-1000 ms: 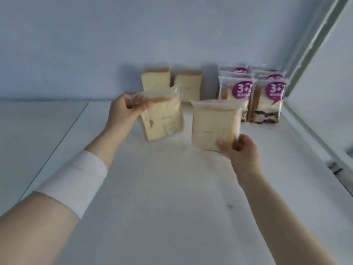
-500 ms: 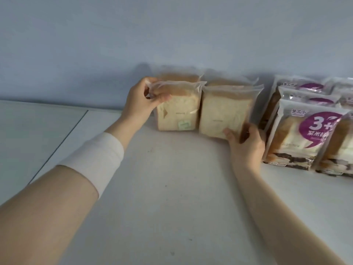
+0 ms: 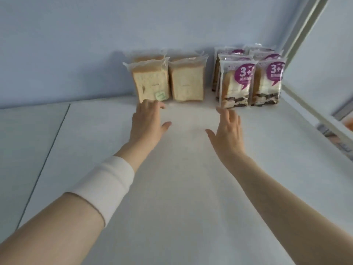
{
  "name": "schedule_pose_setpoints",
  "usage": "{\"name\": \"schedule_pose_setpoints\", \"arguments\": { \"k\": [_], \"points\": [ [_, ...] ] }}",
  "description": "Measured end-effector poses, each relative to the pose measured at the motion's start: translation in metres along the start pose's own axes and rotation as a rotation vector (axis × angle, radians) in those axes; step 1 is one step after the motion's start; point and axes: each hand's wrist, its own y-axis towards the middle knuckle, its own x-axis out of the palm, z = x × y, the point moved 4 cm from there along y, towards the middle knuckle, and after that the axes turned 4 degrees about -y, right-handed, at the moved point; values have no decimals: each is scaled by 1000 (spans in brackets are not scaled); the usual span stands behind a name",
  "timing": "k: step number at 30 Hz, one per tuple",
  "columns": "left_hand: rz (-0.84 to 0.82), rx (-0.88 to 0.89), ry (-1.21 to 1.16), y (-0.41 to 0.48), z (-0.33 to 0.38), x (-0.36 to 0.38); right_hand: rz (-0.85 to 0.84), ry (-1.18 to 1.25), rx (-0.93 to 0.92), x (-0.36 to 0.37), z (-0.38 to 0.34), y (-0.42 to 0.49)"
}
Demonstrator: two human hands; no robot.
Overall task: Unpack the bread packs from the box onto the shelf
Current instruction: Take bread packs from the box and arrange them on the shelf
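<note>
Left hand (image 3: 148, 121): fingers loose and spread, holding nothing; tips at the foot of the left bread pack (image 3: 150, 81) (contact cannot be told).
Right hand (image 3: 228, 131): fingers straight, holding nothing, near the purple-labelled packs (image 3: 250, 83).
Right bread pack (image 3: 187, 82): upright, just beside the left one, both near the back of the shelf (image 3: 181, 197).
Band (image 3: 107, 186): white, round the left forearm.

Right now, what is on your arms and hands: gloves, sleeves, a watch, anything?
Both hands are bare: no gloves on the left hand or the right hand, and no ring or watch shows. The left forearm wears a wide, plain white fabric band, snug like a cuff, with bare arm on both sides of it. The right forearm is uncovered, with no sleeve in view.
</note>
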Motion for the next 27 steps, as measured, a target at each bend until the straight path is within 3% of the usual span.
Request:
{"name": "schedule_pose_setpoints", "arguments": {
  "k": [2,4,11,15,20,27],
  "points": [
    [-231,152,131,-34,37,12,2,-116,23,-22,15,-41],
    [-335,280,228,-68,78,20,14,-196,88,-49,36,-83],
    [-384,732,254,-194,262,68,86,-415,373,-153,159,-233],
    [-473,963,249,-295,372,137,-26,-511,652,-194,261,-345],
    [-649,1120,332,-413,466,247,-199,-532,1000,-213,383,-491],
    [-868,1167,440,-490,516,373,-328,-500,1218,-211,506,-578]
  ]
}}
